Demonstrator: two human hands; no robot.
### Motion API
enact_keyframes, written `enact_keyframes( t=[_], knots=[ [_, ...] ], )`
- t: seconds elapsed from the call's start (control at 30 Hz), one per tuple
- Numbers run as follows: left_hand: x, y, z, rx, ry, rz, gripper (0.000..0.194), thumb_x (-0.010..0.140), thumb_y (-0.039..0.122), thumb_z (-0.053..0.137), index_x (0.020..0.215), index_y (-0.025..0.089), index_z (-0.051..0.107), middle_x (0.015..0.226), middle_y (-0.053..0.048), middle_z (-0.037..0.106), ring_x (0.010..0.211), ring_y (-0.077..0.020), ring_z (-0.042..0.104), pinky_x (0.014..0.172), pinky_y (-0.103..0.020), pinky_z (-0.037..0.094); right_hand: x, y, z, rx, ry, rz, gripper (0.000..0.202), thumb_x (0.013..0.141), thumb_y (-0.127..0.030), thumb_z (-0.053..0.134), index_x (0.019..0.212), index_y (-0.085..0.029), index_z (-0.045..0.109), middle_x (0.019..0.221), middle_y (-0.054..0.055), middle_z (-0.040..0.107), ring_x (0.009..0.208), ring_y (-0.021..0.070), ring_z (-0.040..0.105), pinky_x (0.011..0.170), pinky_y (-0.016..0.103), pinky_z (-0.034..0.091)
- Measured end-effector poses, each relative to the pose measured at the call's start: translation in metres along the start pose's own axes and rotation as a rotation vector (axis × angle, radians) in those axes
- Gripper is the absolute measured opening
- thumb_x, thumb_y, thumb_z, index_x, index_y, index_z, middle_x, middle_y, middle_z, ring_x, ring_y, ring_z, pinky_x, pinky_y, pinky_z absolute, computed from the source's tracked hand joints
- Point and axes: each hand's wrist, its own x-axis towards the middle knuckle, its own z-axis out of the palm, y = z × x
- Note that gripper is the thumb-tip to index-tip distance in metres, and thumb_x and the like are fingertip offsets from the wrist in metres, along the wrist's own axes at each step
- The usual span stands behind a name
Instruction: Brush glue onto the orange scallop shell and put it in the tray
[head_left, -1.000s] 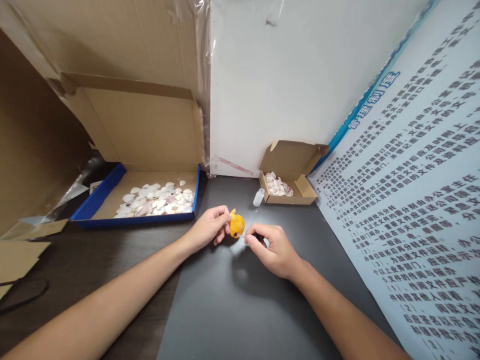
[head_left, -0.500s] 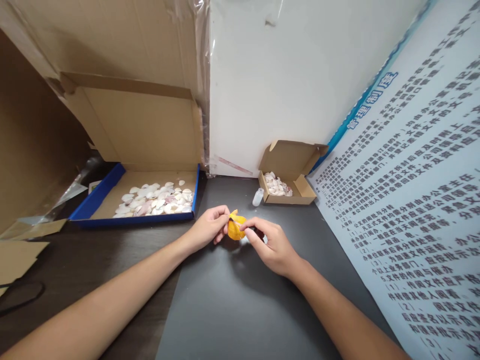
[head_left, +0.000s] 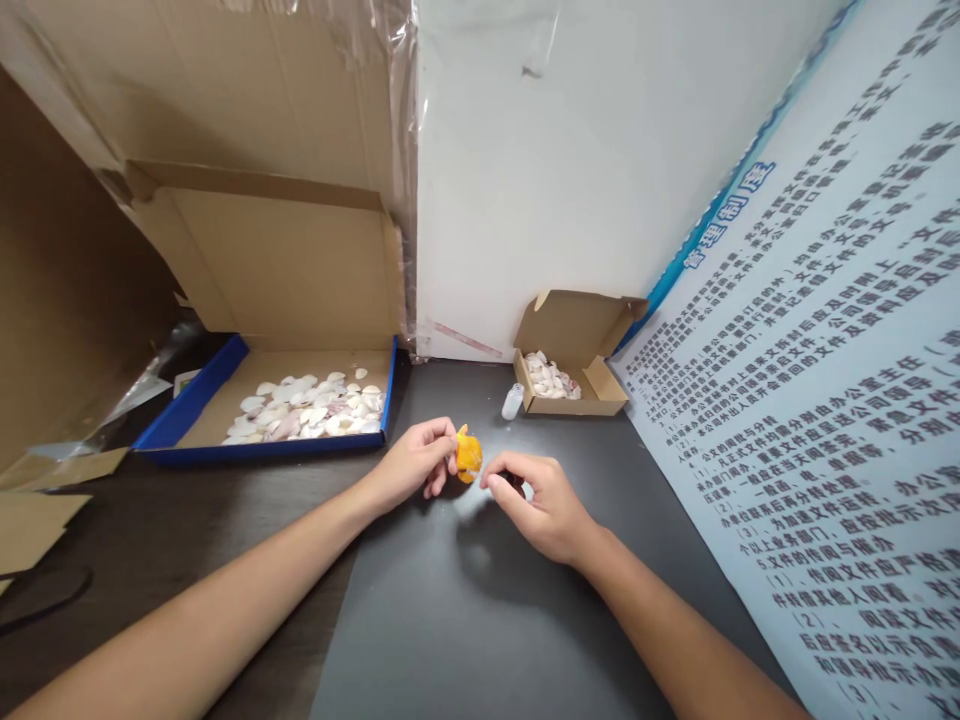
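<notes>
My left hand pinches a yellow-orange shell between thumb and fingers, just above the dark mat. A small gap to its right separates it from my right hand, whose thumb and index finger are pressed together. Something small and dark shows behind those fingers, with a pale bit beside it; its kind is hidden. Beyond the hands, a small translucent bottle stands on the mat.
At the left sits an open blue-sided cardboard box with many white shells. A smaller open cardboard box with shells stands at the back right. A printed poster slants along the right side.
My right hand's fingertips have drawn away from the yellow shell, leaving a gap. The shell has turned in my left hand and appears narrower.
</notes>
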Motion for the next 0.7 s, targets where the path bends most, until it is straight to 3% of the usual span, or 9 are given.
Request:
enact_keyframes(
  t=[0.1, 0.27, 0.43, 0.6, 0.7],
  knots=[
    [-0.0003, 0.0001, 0.0002, -0.007, -0.008, 0.004, 0.024, 0.075, 0.037, 0.059, 0.071, 0.019, 0.044, 0.057, 0.005, 0.058, 0.031, -0.0045, 0.045, 0.031, -0.015, 0.035, 0.0001, -0.0002, 0.0004, -0.006, 0.063, -0.015, 0.018, 0.092, -0.025, 0.050, 0.093, -0.018, 0.066, 0.077, 0.001, 0.064, 0.062, 0.0120, 0.052, 0.060, 0.023, 0.040],
    [-0.0004, -0.0002, -0.0002, -0.004, -0.002, 0.000, 0.024, 0.076, 0.038, 0.058, 0.072, 0.019, 0.045, 0.057, 0.005, 0.058, 0.031, -0.0046, 0.046, 0.031, -0.015, 0.034, 0.0006, -0.0018, -0.0007, 0.007, -0.074, 0.002, 0.022, 0.092, -0.025, 0.050, 0.077, -0.018, 0.065, 0.066, -0.001, 0.061, 0.056, 0.0112, 0.049, 0.056, 0.022, 0.037],
    [0.0004, -0.0016, -0.0005, 0.035, 0.011, 0.006, 0.024, 0.078, 0.039, 0.056, 0.071, 0.019, 0.046, 0.053, 0.006, 0.054, 0.033, -0.0053, 0.045, 0.033, -0.015, 0.035, 0.0017, -0.0007, -0.0022, 0.025, 0.047, -0.005, 0.019, 0.093, -0.026, 0.048, 0.092, -0.019, 0.066, 0.077, 0.001, 0.065, 0.062, 0.0124, 0.053, 0.060, 0.022, 0.040],
    [0.0015, -0.0039, -0.0008, 0.062, 0.049, 0.022, 0.024, 0.080, 0.039, 0.055, 0.070, 0.020, 0.044, 0.048, 0.008, 0.048, 0.033, -0.0050, 0.040, 0.033, -0.014, 0.030, 0.0007, -0.0019, -0.0037, 0.030, -0.131, 0.015, 0.029, 0.095, -0.024, 0.044, 0.075, -0.018, 0.065, 0.065, -0.001, 0.061, 0.061, 0.0119, 0.053, 0.060, 0.022, 0.038],
    [0.0019, -0.0044, -0.0013, 0.107, 0.057, 0.028, 0.027, 0.081, 0.042, 0.054, 0.070, 0.019, 0.044, 0.048, 0.007, 0.049, 0.033, -0.0044, 0.039, 0.033, -0.013, 0.027, 0.0006, -0.0027, -0.0034, 0.028, -0.028, -0.017, 0.023, 0.096, -0.026, 0.045, 0.088, -0.018, 0.066, 0.075, 0.000, 0.064, 0.066, 0.0125, 0.054, 0.063, 0.022, 0.040]
  ],
)
